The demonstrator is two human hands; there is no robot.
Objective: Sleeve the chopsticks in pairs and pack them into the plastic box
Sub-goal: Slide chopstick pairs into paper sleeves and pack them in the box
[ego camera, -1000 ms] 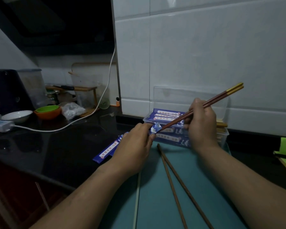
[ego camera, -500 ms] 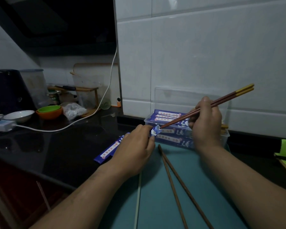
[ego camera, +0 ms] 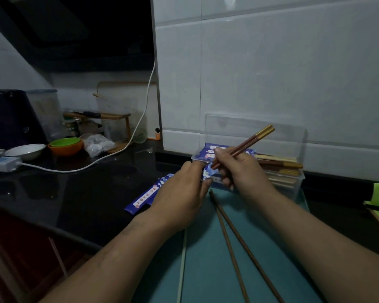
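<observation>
**Inspector A:** Hands?

**Inspector B:** The left hand (ego camera: 179,193) pinches the mouth of a blue paper sleeve (ego camera: 207,170). The right hand (ego camera: 243,171) grips a red-brown chopstick pair (ego camera: 247,143), tips at that mouth and gold ends toward 2 o'clock.

**Inspector A:** Box, edges?

**Inspector B:** The clear plastic box (ego camera: 293,182) stands against the tiled wall, its near rim just behind both hands. Two loose chopsticks (ego camera: 232,248) cross the teal mat (ego camera: 206,281) toward 5 o'clock.

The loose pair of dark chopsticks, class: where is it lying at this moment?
In the head view the loose chopsticks lie on the teal mat, lower centre, their far tips meeting just below the left hand and the right hand.
</observation>
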